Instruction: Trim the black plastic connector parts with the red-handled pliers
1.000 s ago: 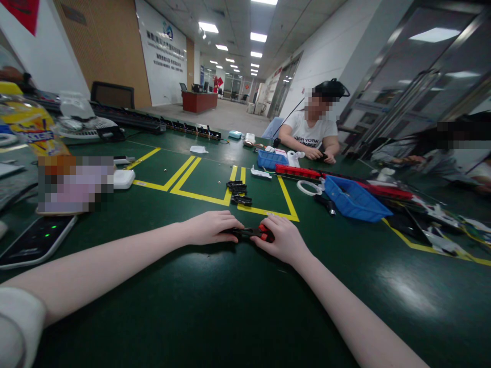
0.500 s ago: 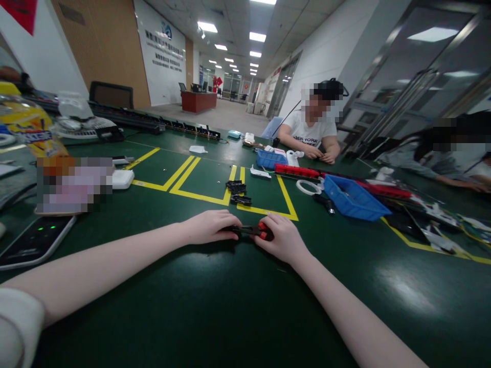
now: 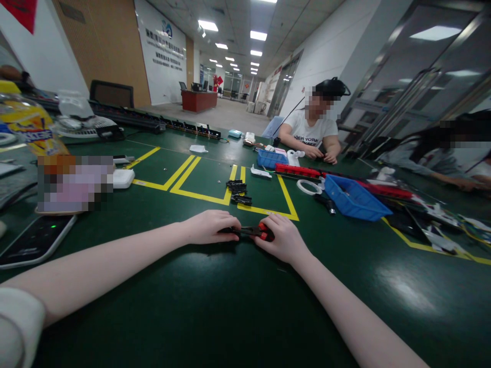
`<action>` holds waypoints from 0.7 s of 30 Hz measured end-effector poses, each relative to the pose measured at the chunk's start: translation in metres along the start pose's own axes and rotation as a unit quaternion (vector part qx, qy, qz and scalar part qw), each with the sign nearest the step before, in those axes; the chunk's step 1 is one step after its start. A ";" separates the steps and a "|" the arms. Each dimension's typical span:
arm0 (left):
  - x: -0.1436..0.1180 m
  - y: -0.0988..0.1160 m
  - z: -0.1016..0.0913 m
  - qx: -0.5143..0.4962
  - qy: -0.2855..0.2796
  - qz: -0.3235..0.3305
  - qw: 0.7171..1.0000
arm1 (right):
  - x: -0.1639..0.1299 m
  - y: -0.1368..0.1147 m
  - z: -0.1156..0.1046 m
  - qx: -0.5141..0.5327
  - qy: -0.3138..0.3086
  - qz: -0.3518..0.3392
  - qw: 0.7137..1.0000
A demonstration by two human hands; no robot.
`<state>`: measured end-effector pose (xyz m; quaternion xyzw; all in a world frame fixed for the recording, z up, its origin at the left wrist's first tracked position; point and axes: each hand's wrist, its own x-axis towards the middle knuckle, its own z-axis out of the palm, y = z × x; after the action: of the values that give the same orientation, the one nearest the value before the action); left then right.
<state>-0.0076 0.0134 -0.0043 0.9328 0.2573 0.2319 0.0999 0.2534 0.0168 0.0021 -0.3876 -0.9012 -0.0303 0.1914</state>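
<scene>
My right hand (image 3: pixel 282 236) is closed around the red handles of a pair of pliers (image 3: pixel 251 231), whose dark jaws point left. My left hand (image 3: pixel 213 227) pinches a small black part (image 3: pixel 229 231), and the jaws reach up to it. Whether the jaws grip the part is too small to tell. Both hands are low over the green table, near its middle. Just beyond them lies a cluster of similar black parts (image 3: pixel 238 190) across the yellow tape lines.
Right of centre stand a blue bin (image 3: pixel 355 198), a white ring (image 3: pixel 308 187) and a red strip (image 3: pixel 299 170). To the left are a phone (image 3: pixel 36 240), a white case (image 3: pixel 123 179) and a drink bottle (image 3: pixel 32 120). A co-worker (image 3: pixel 312 122) sits across the table.
Almost nothing differs; both hands keep their places with the pliers and the black part. The co-worker's head has shifted slightly.
</scene>
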 end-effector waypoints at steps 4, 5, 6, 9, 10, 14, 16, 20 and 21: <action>0.000 0.000 -0.001 -0.003 -0.001 0.003 1.000 | 0.000 0.000 -0.001 0.003 0.000 0.000 1.000; 0.000 0.000 -0.002 -0.002 -0.002 0.004 1.000 | 0.000 0.000 -0.001 0.003 -0.001 0.000 1.000; 0.000 0.001 -0.002 0.000 -0.003 0.005 1.000 | 0.000 -0.001 -0.001 0.004 -0.003 0.001 1.000; 0.001 0.001 -0.002 0.009 -0.003 0.007 1.000 | 0.000 -0.001 -0.001 0.003 -0.005 0.002 1.000; 0.000 0.001 -0.002 0.010 -0.001 0.008 1.000 | 0.000 -0.001 -0.001 0.004 -0.005 0.002 1.000; 0.000 0.000 -0.001 0.011 0.012 0.015 1.000 | 0.000 -0.001 -0.001 0.007 -0.002 0.001 1.000; 0.000 -0.001 0.000 0.015 0.015 0.018 1.000 | 0.000 -0.001 -0.002 0.007 -0.003 0.002 1.000; 0.000 0.000 -0.001 0.026 0.013 0.017 0.999 | 0.000 -0.001 -0.002 0.005 -0.006 0.004 1.000; 0.000 0.000 -0.001 0.028 0.010 0.016 0.999 | 0.001 -0.001 -0.001 0.003 -0.007 0.004 1.000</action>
<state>-0.0079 0.0135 -0.0034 0.9366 0.2501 0.2360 0.0677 0.2528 0.0161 0.0038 -0.3908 -0.9011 -0.0240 0.1861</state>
